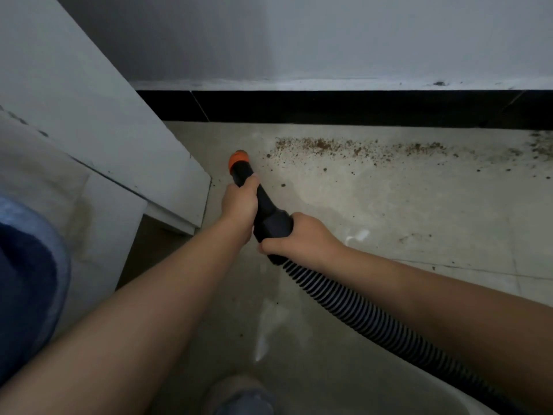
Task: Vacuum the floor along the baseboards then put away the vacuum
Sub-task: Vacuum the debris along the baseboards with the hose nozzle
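A black vacuum wand (267,209) with an orange tip (237,160) points down at the pale tiled floor (389,211), close to the black baseboard (329,106). My left hand (239,202) grips the wand near the tip. My right hand (299,235) grips the thicker cuff behind it. The ribbed black hose (374,319) trails back to the lower right under my right forearm. A band of brown crumbs (359,146) lies along the baseboard, starting just right of the tip. The vacuum's body is out of view.
A white cabinet panel (89,109) leans in from the left, its corner reaching the floor beside my left hand. A grey wall (329,37) rises above the baseboard. A shoe tip (242,396) shows at the bottom edge. More crumbs (541,145) sit at far right.
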### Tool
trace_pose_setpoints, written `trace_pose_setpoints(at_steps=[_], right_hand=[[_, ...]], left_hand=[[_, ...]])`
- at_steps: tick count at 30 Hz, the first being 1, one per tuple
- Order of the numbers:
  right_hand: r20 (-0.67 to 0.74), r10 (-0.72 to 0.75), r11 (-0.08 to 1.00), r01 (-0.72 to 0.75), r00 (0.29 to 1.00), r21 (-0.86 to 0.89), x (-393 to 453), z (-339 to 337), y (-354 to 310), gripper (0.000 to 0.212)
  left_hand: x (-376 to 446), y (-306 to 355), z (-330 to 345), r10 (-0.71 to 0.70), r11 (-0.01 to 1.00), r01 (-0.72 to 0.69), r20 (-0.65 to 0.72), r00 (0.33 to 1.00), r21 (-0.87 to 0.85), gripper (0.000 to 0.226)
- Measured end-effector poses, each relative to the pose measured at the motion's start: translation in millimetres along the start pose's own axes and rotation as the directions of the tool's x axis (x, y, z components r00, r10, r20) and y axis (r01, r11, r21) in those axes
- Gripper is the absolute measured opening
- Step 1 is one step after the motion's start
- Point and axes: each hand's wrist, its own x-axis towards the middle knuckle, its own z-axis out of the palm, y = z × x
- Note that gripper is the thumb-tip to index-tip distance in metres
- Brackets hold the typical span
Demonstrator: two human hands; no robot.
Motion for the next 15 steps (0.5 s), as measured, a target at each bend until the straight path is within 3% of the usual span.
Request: trace_pose_setpoints(at_steps=[15], right_hand=[[0.121,-0.036,0.997,0.044,0.992,-0.066,-36,15,20,0.024]], left_hand=[[-38,-39,-14,-0.082,0.996,0.084,-0.100,0.992,0.016,0.046]])
